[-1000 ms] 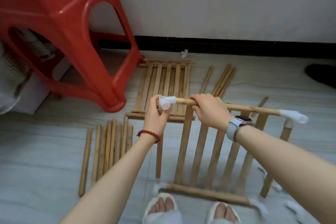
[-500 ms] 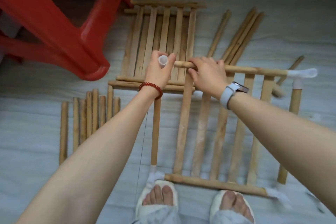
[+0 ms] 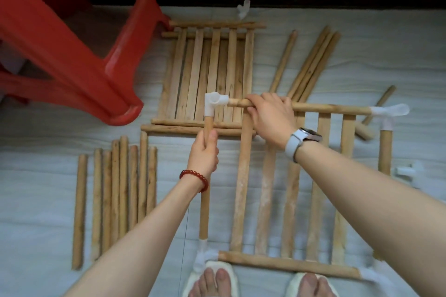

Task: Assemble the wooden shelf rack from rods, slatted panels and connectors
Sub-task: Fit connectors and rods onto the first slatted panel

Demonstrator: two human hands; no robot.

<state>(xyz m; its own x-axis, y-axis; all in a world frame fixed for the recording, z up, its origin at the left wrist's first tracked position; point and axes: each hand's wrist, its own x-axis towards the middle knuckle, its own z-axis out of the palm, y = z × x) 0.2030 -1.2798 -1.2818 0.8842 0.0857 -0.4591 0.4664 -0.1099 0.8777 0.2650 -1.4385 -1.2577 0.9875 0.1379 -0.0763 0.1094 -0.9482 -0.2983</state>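
While your left hand (image 3: 204,152) grips the upright rod (image 3: 205,202) just below the white corner connector (image 3: 213,105) at frame centre, your right hand (image 3: 270,117) holds the panel's top rail (image 3: 330,109), lying left-right, its tip at the connector's side socket.

Left wrist: I wore a bracelet of round red beads (image 3: 194,179).
Right wrist: I wore a watch (image 3: 304,139) on a pale grey band, its dark face rimmed in a rosy tone.
Arms: both were bare, no sleeves.
Feet: I wore cream open-toed slippers (image 3: 218,269).
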